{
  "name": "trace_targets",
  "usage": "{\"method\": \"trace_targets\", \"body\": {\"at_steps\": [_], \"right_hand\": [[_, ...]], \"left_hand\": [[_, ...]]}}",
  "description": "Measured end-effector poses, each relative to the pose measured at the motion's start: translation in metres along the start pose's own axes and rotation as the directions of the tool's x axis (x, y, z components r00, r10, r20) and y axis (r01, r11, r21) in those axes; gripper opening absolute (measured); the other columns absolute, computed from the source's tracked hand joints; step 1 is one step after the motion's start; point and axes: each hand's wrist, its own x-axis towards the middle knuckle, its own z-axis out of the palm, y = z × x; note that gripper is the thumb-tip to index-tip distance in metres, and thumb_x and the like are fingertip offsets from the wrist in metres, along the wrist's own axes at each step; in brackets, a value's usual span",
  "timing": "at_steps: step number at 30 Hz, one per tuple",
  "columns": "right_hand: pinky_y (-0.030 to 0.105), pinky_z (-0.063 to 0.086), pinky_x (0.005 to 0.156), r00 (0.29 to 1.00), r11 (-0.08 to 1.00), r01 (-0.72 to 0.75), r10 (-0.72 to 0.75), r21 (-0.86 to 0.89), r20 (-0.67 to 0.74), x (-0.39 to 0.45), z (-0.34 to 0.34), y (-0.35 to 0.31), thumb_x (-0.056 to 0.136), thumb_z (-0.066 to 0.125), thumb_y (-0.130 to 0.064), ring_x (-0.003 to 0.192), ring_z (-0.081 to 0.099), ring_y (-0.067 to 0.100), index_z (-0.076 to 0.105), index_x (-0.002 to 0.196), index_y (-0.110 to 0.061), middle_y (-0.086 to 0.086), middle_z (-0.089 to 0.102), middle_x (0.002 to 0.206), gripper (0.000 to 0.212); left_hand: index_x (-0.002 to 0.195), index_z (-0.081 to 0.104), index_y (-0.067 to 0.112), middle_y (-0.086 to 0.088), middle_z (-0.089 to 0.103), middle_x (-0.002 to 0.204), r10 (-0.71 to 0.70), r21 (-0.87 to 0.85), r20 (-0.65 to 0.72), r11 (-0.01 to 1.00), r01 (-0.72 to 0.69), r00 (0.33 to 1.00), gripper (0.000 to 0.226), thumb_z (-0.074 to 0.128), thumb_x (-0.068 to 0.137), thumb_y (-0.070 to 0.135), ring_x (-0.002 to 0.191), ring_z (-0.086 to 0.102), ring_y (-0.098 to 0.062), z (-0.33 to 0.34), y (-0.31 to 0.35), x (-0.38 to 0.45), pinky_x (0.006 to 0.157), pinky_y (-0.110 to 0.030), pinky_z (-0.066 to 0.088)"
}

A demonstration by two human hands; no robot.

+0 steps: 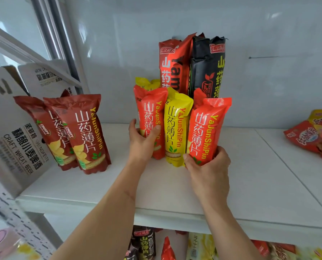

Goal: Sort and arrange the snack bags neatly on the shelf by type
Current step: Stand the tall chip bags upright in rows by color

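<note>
While glossy, both hands [143, 143] [209, 166] grip crinkly orange pouches [207, 128].

You stand in shop: white shelf [250, 184] stocked with snack bags [177, 128], beer cartons [12, 132] alongside.

In the middle of the picture, the left hand [141, 141] holds an orange bag [150, 117] and the right hand [209, 164] holds another orange bag [207, 128], with a yellow bag [177, 128] standing between them on the white shelf [259, 175]. Behind them stand a tall red bag [173, 64] and a tall black bag [209, 66], touching side by side. At the left stand two dark red bags [85, 132] by a white box [12, 132], and more snack bags [312, 134] lie at the right edge.
</note>
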Motion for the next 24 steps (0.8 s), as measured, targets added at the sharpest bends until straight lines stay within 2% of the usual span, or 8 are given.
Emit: {"method": "trace_targets", "body": {"at_steps": [2,4,7,10,14,17,19,24], "right_hand": [[0.049,0.056,0.084,1.000,1.000,0.000,0.000,0.011,-0.019,-0.002,-0.001,-0.001,0.070,0.076,-0.061,0.103,0.063,0.025,0.036,0.131,-0.026,-0.001,0.053,0.124,0.081],[0.048,0.057,0.081,0.999,0.999,-0.001,0.002,0.045,-0.039,-0.005,-0.003,-0.002,0.066,0.071,-0.067,0.098,0.067,0.023,0.034,0.128,-0.032,-0.003,0.056,0.122,0.080],[0.045,0.059,0.076,0.999,0.996,-0.010,0.013,0.084,-0.034,-0.015,-0.005,-0.001,0.061,0.061,-0.075,0.089,0.071,0.018,0.030,0.125,-0.041,-0.008,0.062,0.117,0.079],[0.044,0.058,0.076,1.000,0.996,-0.014,0.015,0.091,-0.009,-0.029,-0.006,-0.004,0.060,0.061,-0.075,0.086,0.072,0.016,0.027,0.123,-0.045,-0.009,0.067,0.112,0.078],[0.041,0.057,0.078,0.996,0.995,0.061,-0.066,0.076,0.065,-0.055,0.000,-0.015,0.070,0.074,-0.060,0.093,0.066,0.018,0.026,0.129,-0.037,-0.008,0.061,0.118,0.080],[0.029,0.052,0.071,0.983,0.990,0.108,-0.119,0.085,0.139,-0.071,0.014,-0.024,0.074,0.076,-0.053,0.078,0.060,-0.001,0.030,0.132,-0.032,-0.013,0.056,0.109,0.077],[0.024,0.052,0.069,0.971,0.987,0.133,-0.148,0.086,0.189,-0.082,0.024,-0.031,0.074,0.076,-0.055,0.075,0.059,-0.005,0.031,0.133,-0.031,-0.014,0.055,0.107,0.078],[0.031,0.059,0.078,0.916,0.975,0.181,-0.216,0.132,0.339,-0.100,0.049,-0.044,0.075,0.075,-0.054,0.088,0.066,0.001,0.032,0.133,-0.034,-0.015,0.060,0.115,0.075]], "left_hand": [[0.149,0.036,0.023,-0.004,0.046,0.131,0.041,0.007,-0.039,0.999,-0.040,0.998,0.080,0.079,0.084,0.041,0.111,0.064,-0.021,-0.006,0.003,-0.004,0.058,-0.030,0.061],[0.141,0.044,0.020,-0.003,0.041,0.130,0.090,0.046,-0.084,0.995,-0.086,0.992,0.072,0.080,0.082,0.042,0.111,0.063,-0.021,-0.012,0.007,-0.014,0.059,-0.035,0.063],[0.129,0.044,0.026,-0.004,0.050,0.124,0.108,-0.006,-0.105,0.994,-0.109,0.989,0.063,0.082,0.079,0.037,0.105,0.067,-0.019,-0.023,0.012,-0.032,0.055,-0.032,0.061],[0.128,0.042,0.031,0.009,0.060,0.110,0.134,0.016,-0.141,0.991,-0.133,0.981,0.067,0.081,0.075,0.042,0.094,0.069,-0.009,-0.038,0.019,-0.050,0.054,-0.022,0.058],[0.135,0.041,0.036,0.015,0.059,0.116,0.193,0.113,-0.175,0.978,-0.175,0.966,0.086,0.074,0.063,0.069,0.103,0.067,-0.012,-0.067,0.022,-0.068,0.069,-0.035,0.063],[0.139,0.040,0.031,0.008,0.058,0.123,0.271,0.236,-0.198,0.946,-0.223,0.942,0.087,0.062,0.071,0.079,0.108,0.062,-0.013,-0.092,0.019,-0.075,0.085,-0.036,0.057],[0.137,0.039,0.035,0.006,0.059,0.126,0.294,0.250,-0.226,0.939,-0.237,0.929,0.087,0.057,0.069,0.086,0.111,0.061,-0.014,-0.108,0.017,-0.079,0.090,-0.041,0.055],[0.137,0.042,0.032,0.003,0.058,0.126,0.308,0.247,-0.320,0.940,-0.235,0.896,0.090,0.050,0.070,0.091,0.116,0.058,-0.018,-0.148,0.010,-0.079,0.097,-0.049,0.051]]}}
